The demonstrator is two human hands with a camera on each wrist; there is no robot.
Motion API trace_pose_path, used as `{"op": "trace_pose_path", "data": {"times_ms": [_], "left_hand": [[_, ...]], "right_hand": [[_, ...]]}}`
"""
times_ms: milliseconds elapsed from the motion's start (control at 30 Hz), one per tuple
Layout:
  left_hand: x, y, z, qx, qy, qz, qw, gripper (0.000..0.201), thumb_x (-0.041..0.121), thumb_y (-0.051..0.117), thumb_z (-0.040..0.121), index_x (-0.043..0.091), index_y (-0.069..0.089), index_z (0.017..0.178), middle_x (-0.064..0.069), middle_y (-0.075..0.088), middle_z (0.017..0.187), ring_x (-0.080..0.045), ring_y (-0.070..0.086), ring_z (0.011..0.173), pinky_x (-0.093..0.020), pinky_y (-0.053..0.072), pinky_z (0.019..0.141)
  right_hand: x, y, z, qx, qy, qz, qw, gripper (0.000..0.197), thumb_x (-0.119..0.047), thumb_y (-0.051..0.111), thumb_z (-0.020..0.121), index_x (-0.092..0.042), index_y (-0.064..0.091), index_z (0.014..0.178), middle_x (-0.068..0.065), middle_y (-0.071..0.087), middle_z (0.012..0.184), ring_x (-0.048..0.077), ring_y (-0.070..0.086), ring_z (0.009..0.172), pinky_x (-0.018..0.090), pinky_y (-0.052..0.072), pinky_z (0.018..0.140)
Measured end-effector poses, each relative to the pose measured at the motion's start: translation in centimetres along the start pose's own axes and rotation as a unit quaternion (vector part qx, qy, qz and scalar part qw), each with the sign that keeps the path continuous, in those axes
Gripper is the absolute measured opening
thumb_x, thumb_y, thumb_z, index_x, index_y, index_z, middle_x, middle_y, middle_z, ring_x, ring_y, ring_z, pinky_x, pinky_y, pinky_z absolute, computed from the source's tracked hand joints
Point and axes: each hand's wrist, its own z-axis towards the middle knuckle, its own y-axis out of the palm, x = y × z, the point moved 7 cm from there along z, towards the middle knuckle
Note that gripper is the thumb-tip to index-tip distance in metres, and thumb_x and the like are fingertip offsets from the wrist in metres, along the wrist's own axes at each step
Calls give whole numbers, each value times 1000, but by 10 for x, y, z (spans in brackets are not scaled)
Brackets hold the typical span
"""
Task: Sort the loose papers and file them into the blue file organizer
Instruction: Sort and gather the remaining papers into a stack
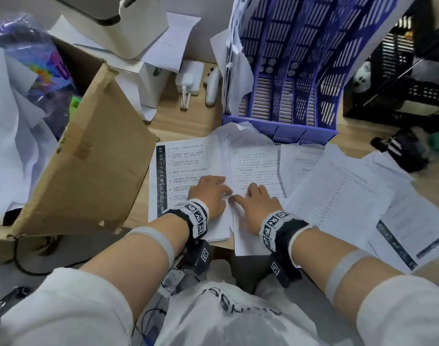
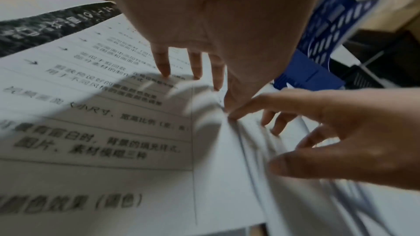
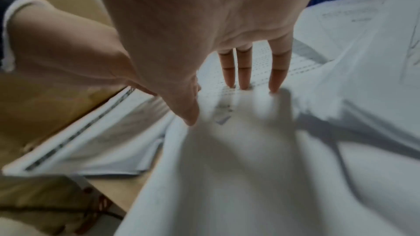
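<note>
White sleeves framed the near edge, and both forearms reached out over the desk [image 1: 136, 216]. The left hand [image 1: 209, 193] lay flat on a printed sheet [image 1: 186, 171], fingers [image 2: 162, 64] straight and slightly spread, tips pressing the page. Just beside it the right hand [image 1: 257, 204] pressed a second sheet [image 1: 257, 166] the same way, fingers extended, thumb near the left hand's; neither hand gripped anything, though the wrist views were blurred. More papers [image 1: 343, 196] fanned out to the right, overlapping. A cardboard flap [image 1: 88, 166] leaned at the left. Beyond the papers stood the blue organizer [image 1: 293, 71], upright, a few sheets seemingly in its leftmost slot. A white charger [image 1: 188, 78] lay beside it.
</note>
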Motion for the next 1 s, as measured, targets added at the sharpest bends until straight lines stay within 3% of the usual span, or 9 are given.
{"op": "trace_pose_path", "data": {"times_ms": [100, 233, 400, 500, 633, 733, 800, 900, 1000], "left_hand": [[-8, -4, -8, 5, -47, 75, 996, 30, 27, 49, 86, 39, 59, 111, 5, 38, 138, -25, 28, 132, -53, 34, 104], [-31, -4, -21, 12, -120, 83, 989, 15, 34, 52, 82, 32, 51, 98, -4, 34, 122, -27, 32, 118, -49, 40, 92], [-51, 7, -27, -26, -191, 72, 978, 36, 48, 59, 80, 28, 45, 106, -10, 32, 134, -32, 31, 128, -60, 38, 97], [-43, 9, -24, -21, -171, 55, 984, 36, 36, 63, 82, 29, 39, 108, -8, 41, 122, -31, 43, 119, -60, 37, 97], [-22, 14, -22, -5, -87, 78, 993, 33, 14, 58, 81, 32, 41, 103, -3, 46, 110, -26, 49, 104, -51, 32, 104], [-25, 15, -24, 6, -90, 74, 993, 28, 26, 61, 82, 32, 45, 104, -3, 47, 113, -26, 49, 107, -49, 27, 108], [-32, 15, -25, 18, -96, 55, 994, 28, 29, 63, 80, 32, 46, 102, -3, 48, 112, -26, 50, 104, -47, 29, 108], [-36, 12, -27, 34, -101, 11, 994, 26, 29, 64, 80, 30, 50, 101, -3, 51, 108, -25, 50, 92, -45, 32, 109], [-39, 10, -29, 36, -116, -37, 992, 21, 29, 63, 83, 28, 55, 102, -4, 52, 109, -27, 54, 98, -46, 30, 112]], "right_hand": [[9, 5, -1, 14, 29, -14, 999, 55, -49, 56, 78, -39, 29, 124, 9, 26, 134, 32, 27, 124, 52, 42, 88], [12, 8, -3, 25, 68, -22, 997, 76, -65, 56, 71, -32, 26, 133, 9, 18, 141, 34, 24, 129, 54, 40, 91], [11, 7, -2, 26, 116, 2, 993, 82, -41, 69, 72, -28, 19, 136, 7, 20, 138, 31, 27, 127, 50, 44, 87], [15, 3, -2, 42, 136, 21, 990, 80, -22, 69, 72, -29, 17, 133, 8, 27, 135, 30, 32, 122, 46, 47, 82], [16, 6, -3, 56, 125, 34, 990, 95, -65, 60, 69, -33, 7, 141, 11, 19, 145, 33, 23, 133, 55, 42, 92], [2, 25, -5, -5, 115, 13, 993, 121, -77, 58, 64, -34, -17, 148, 10, -21, 158, 36, -14, 146, 69, 18, 106], [-5, 30, -2, -28, 125, 4, 992, 125, -72, 62, 66, -30, -23, 148, 13, -30, 156, 38, -24, 144, 72, 13, 107], [-11, 23, 9, -34, 150, 36, 987, 121, -53, 72, 71, -31, -19, 148, 18, -25, 156, 42, -21, 144, 70, 17, 108], [-15, 18, 14, -15, 167, 13, 986, 101, -22, 66, 84, -31, -10, 151, 25, -16, 156, 48, -12, 143, 68, 27, 105]]}}
